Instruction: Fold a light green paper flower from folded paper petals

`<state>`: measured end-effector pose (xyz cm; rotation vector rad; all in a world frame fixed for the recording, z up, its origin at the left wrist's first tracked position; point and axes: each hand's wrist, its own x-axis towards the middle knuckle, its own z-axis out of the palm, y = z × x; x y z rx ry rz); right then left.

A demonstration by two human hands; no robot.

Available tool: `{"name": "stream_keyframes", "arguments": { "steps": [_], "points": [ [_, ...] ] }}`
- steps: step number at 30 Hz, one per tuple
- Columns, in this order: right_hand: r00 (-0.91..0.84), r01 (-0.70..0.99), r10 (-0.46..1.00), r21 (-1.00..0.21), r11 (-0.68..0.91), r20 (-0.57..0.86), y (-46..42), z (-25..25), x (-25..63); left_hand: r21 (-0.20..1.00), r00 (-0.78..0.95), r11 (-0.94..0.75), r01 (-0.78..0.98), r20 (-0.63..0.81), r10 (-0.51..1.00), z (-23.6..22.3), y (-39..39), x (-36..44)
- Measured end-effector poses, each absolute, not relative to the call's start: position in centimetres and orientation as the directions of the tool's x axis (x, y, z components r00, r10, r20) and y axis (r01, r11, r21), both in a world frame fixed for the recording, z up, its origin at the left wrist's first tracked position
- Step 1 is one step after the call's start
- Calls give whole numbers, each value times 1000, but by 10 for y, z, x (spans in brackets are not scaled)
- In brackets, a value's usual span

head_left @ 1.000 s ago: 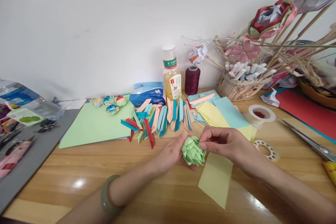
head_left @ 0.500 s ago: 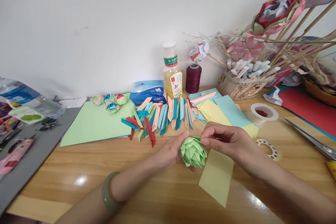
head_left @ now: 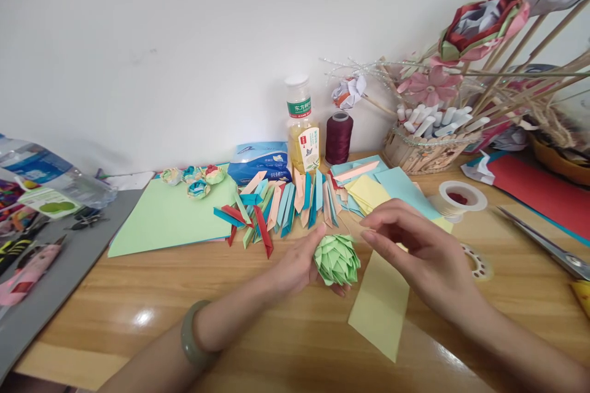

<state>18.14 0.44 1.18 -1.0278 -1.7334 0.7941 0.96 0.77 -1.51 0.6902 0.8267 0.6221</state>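
A light green folded-paper flower point(head_left: 337, 260), with many pointed petals in layers, rests in my left hand point(head_left: 302, 264). The thumb lies along its upper left side, and the other fingers wrap beneath, mostly hidden. Just right of the flower is my right hand point(head_left: 410, 245), its thumb and index fingertips slightly apart and off the petals. I make out nothing between them. A thin strand shows faintly above the flower. Under the right hand lies a yellow paper sheet point(head_left: 381, 313). Folded paper strips point(head_left: 286, 202) in several colours are heaped behind the flower.
Green sheets point(head_left: 170, 221) bear small paper flowers at left. Behind stand a tissue pack point(head_left: 259, 161), a bottle point(head_left: 304, 135) and a maroon thread spool point(head_left: 339, 138). To the right are a tape roll point(head_left: 461, 199), scissors point(head_left: 548, 244) and a basket of markers point(head_left: 424, 147).
My right hand has drawn back from the flower's edge, and its thumb and index finger have parted. My left hand still holds the flower, shifted slightly up and left.
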Motion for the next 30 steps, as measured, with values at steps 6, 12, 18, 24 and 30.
{"name": "stream_keyframes", "arguments": {
  "steps": [6,12,18,24,30],
  "points": [
    [-392,501,569,-351,791,723,-1,3,186,755,521,623,-205,-455,723,-14,7,10],
    [-420,569,567,-281,773,709,2,-5,185,796,548,570,-205,-389,741,-14,5,9],
    [-392,573,596,-320,754,701,1,-6,184,837,553,526,-150,-370,746,-16,4,6],
    [-305,473,785,-630,616,539,2,5,178,851,466,507,-137,-396,791,-19,3,6],
    [-184,358,851,-773,524,491,1,15,181,817,421,527,-232,-404,812,-15,5,11]
  ]
}}
